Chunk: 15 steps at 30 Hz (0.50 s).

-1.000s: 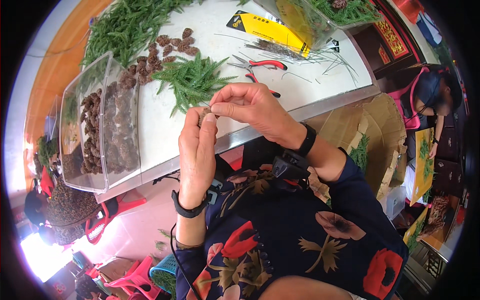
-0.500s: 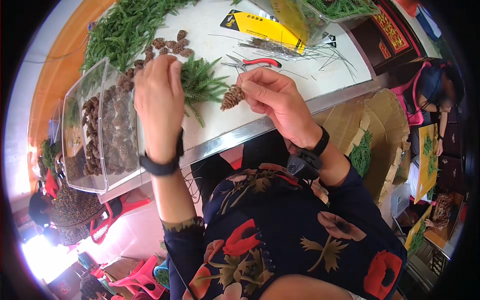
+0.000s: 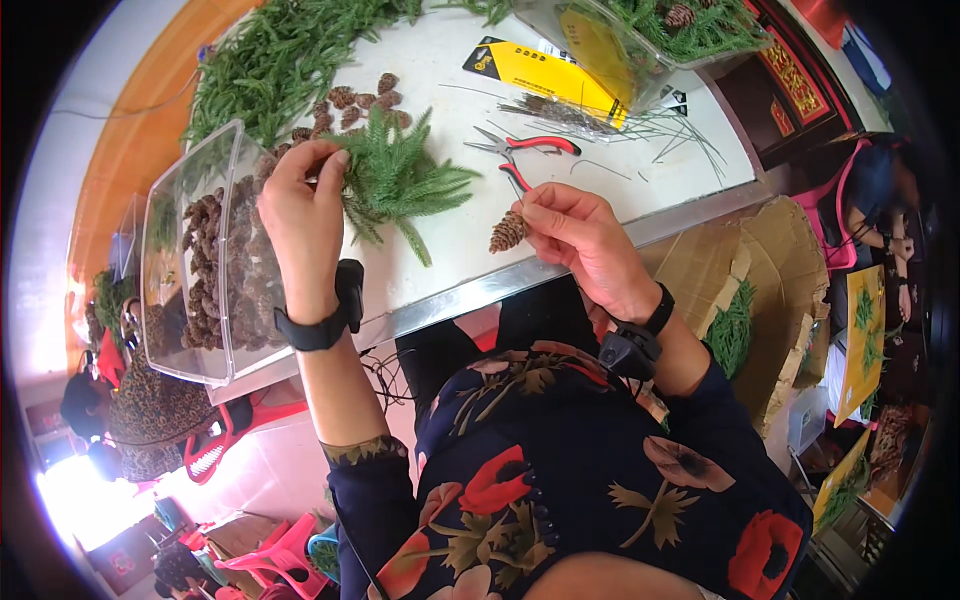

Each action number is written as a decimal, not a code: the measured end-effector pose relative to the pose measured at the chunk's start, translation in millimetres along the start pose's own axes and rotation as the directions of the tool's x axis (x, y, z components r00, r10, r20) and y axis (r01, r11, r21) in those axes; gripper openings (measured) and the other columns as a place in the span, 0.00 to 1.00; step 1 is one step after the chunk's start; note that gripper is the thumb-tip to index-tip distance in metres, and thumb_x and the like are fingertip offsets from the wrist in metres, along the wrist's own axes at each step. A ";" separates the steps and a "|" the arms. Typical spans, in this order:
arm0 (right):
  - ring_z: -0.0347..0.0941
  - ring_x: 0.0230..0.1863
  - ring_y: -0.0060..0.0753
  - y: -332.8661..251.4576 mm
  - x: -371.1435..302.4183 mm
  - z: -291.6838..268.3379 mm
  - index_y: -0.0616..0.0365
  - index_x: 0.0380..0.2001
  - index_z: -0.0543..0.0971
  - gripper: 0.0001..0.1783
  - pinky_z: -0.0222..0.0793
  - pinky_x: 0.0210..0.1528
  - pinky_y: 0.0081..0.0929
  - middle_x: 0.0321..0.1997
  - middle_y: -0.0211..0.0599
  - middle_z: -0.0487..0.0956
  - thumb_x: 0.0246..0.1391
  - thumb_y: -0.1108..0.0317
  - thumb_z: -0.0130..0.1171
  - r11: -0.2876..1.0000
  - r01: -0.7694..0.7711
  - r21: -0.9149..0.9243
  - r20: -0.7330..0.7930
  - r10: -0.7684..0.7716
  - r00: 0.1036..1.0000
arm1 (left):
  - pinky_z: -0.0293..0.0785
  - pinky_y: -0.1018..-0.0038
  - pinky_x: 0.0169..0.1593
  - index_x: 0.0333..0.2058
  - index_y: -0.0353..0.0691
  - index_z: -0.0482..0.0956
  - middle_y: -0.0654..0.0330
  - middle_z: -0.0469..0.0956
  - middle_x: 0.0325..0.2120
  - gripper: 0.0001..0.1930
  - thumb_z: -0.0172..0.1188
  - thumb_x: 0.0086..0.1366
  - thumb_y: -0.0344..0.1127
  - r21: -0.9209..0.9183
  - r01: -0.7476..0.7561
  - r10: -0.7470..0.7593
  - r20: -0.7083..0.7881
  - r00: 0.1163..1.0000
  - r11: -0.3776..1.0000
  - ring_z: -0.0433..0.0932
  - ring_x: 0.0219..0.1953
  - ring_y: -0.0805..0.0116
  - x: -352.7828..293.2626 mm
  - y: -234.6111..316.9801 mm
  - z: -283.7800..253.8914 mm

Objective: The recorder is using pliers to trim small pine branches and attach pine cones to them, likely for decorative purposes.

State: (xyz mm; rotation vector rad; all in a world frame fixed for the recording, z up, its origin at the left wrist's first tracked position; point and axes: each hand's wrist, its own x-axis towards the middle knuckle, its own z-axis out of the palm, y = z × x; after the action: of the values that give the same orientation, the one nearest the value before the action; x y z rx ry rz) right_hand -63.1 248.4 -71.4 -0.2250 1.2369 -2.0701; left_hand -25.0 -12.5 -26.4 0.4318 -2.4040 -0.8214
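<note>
My right hand pinches a small brown pine cone between thumb and fingers, above the table's near edge. Over to the left, my left hand has its thumb and fingertips closed at the stem end of a green pine sprig. The sprig's needled tips spread toward the right over the white tabletop. Just beyond my right hand lie pliers with red and black handles, jaws apart. Loose pine cones sit behind the sprig.
A clear plastic box of pine cones stands at the table's left. Greenery is heaped at the far left. Thin wires and a yellow package lie at the far right. An opened cardboard box stands beside the table's right edge.
My left hand has come to the sprig and taken its stem end. My right hand has moved a little nearer and to the right with the pine cone.
</note>
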 end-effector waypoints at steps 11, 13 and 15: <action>0.57 0.21 0.12 -23.4 8.8 42.6 0.61 0.35 0.77 0.07 0.51 0.24 0.12 0.22 0.20 0.67 0.58 0.69 0.54 0.970 0.197 -0.144 0.097 -0.185 0.978 | 0.69 0.78 0.28 0.37 0.37 0.80 0.61 0.77 0.27 0.08 0.59 0.58 0.25 -0.126 -0.112 0.060 -0.358 0.932 0.986 0.73 0.25 0.75 -29.7 30.3 -13.5; 0.58 0.22 0.11 -32.5 13.8 56.9 0.61 0.34 0.76 0.05 0.53 0.25 0.12 0.24 0.23 0.70 0.58 0.70 0.54 0.939 0.303 -0.164 0.134 -0.283 0.950 | 0.67 0.79 0.26 0.38 0.38 0.80 0.62 0.77 0.28 0.08 0.59 0.58 0.24 -0.099 -0.129 0.086 -0.353 0.932 0.987 0.72 0.25 0.76 -33.8 37.4 -14.8; 0.60 0.23 0.11 -40.1 20.4 69.1 0.61 0.32 0.76 0.04 0.56 0.26 0.12 0.26 0.25 0.73 0.57 0.72 0.54 0.898 0.404 -0.177 0.177 -0.375 0.910 | 0.67 0.80 0.26 0.38 0.38 0.80 0.62 0.77 0.28 0.09 0.58 0.58 0.23 -0.084 -0.134 0.097 -0.350 0.932 0.987 0.71 0.25 0.76 -38.2 40.5 -13.7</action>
State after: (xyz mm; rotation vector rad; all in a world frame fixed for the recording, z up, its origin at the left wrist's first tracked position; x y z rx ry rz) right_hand -64.6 198.4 -5.9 -0.7600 1.4121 -2.2058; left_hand 8.7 29.6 -6.9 0.3547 -2.0302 -0.7482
